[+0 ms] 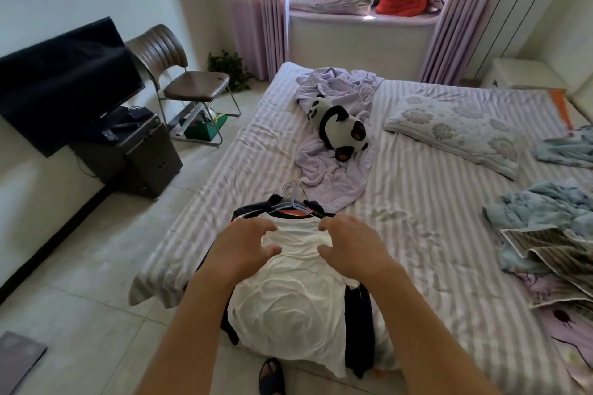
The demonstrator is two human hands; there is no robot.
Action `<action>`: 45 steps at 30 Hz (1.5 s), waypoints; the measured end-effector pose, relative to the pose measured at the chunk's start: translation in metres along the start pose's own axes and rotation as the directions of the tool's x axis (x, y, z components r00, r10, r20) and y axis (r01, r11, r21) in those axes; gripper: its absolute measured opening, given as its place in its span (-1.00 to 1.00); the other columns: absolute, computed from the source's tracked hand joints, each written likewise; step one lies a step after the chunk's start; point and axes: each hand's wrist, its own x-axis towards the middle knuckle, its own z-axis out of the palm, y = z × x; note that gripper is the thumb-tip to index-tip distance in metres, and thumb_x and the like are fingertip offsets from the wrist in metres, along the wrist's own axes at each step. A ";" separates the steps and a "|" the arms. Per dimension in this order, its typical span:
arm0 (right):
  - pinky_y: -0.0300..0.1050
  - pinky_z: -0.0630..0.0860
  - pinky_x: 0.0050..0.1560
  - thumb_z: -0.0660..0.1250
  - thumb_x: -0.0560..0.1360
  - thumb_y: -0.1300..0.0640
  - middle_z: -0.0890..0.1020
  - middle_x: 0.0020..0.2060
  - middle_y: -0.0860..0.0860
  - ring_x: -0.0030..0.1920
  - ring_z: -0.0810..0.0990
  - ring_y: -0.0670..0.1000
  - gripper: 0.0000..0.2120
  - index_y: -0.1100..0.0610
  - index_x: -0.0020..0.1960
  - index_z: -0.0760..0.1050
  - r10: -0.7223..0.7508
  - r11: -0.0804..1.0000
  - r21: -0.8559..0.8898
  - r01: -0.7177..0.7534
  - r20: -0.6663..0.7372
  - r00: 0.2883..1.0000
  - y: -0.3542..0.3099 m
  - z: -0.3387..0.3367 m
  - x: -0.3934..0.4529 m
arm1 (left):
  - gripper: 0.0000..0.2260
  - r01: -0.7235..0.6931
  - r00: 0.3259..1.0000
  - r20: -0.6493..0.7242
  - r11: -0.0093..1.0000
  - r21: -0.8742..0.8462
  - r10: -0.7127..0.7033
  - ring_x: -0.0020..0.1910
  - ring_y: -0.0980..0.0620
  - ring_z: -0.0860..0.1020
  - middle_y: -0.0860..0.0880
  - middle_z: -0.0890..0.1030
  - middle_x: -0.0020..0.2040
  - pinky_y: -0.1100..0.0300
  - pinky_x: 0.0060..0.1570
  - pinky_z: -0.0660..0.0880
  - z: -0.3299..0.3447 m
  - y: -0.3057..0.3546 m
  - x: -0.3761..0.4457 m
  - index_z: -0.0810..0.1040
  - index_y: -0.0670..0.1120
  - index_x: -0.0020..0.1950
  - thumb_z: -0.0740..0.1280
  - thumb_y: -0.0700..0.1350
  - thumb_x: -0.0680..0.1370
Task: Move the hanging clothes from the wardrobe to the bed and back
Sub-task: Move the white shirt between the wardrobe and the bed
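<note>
A stack of clothes on hangers lies at the near corner of the striped bed [417, 202]. A white shirt [295, 308] is on top, with dark garments [359, 324] and an orange one underneath. The hanger hooks [290, 194] point toward the middle of the bed. My left hand [244, 244] and my right hand [349, 244] hover over the white shirt's collar, one on each side, fingers spread and loosely curved. Neither hand holds anything. The wardrobe is out of view.
A panda plush [340, 125] lies on a crumpled lilac sheet [330, 170] mid-bed, a pillow [455, 128] to the right, blue bedding [545, 205] at the right edge. A chair [189, 83], TV [64, 80] and dark cabinet [141, 154] stand left. My slippered foot [271, 375] is on the floor.
</note>
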 end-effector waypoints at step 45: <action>-0.13 0.34 -0.08 0.16 0.61 0.22 0.54 0.10 0.01 0.12 0.48 0.08 -0.81 0.12 0.20 0.42 0.413 0.910 -0.096 -0.403 0.144 0.899 0.191 0.331 0.352 | -0.77 0.268 0.939 0.167 0.943 0.198 -0.302 0.14 -0.11 0.52 -0.12 0.48 0.24 0.08 0.07 0.49 0.268 -0.244 0.396 0.45 -0.08 0.26 0.28 -0.12 0.61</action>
